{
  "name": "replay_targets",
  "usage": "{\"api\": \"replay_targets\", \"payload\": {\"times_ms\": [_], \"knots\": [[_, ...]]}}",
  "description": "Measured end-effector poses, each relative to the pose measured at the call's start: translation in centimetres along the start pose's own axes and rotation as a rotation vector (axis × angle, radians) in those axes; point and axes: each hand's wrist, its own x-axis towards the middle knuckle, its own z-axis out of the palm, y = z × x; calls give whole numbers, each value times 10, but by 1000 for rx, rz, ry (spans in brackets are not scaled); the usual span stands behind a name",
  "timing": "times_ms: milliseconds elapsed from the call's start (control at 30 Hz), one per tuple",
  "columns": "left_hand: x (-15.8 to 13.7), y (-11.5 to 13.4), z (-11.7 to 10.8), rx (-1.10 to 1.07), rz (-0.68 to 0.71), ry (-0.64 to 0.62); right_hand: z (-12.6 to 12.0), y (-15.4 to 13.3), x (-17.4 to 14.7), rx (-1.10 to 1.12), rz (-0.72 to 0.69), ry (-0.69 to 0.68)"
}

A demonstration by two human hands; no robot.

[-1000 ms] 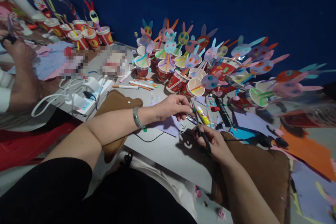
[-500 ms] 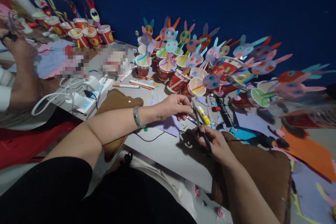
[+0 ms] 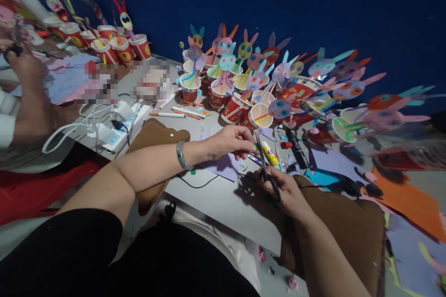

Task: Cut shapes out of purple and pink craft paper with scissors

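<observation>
In my right hand [image 3: 280, 188] is a pair of scissors [image 3: 264, 161], its dark handles around my fingers and its blades pointing up and away from me. My left hand [image 3: 235, 143], with a bangle on the wrist, is closed in a pinch beside the blades. A tiny green piece [image 3: 257, 146] shows at its fingertips, partly hidden; its material is too small to make out. Under the left forearm and hand lies a sheet of purple paper [image 3: 225, 167]. Just beyond the scissors are a yellow glue stick [image 3: 270, 154] and a black marker [image 3: 297, 149].
Paper cups [image 3: 190, 88] with rabbit-like paper figures crowd the back of the table. A power strip [image 3: 128, 125] with cables lies left, near a brown cushion [image 3: 153, 137]. Orange paper [image 3: 411, 199] lies right. Another person's hand [image 3: 26, 62] holds scissors at far left.
Both hands stay nearly in place. The scissors in my right hand have shifted very slightly, with the handles a little farther apart.
</observation>
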Motion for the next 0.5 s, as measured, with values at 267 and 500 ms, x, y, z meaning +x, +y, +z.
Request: {"api": "replay_targets", "payload": {"times_ms": [267,500], "knots": [[0,-1,-1,-6,-13,0,0,-2,1,-41,9,41],[-1,1,-1,-19,-11,13,-3,3,0,-17,-64,110]]}}
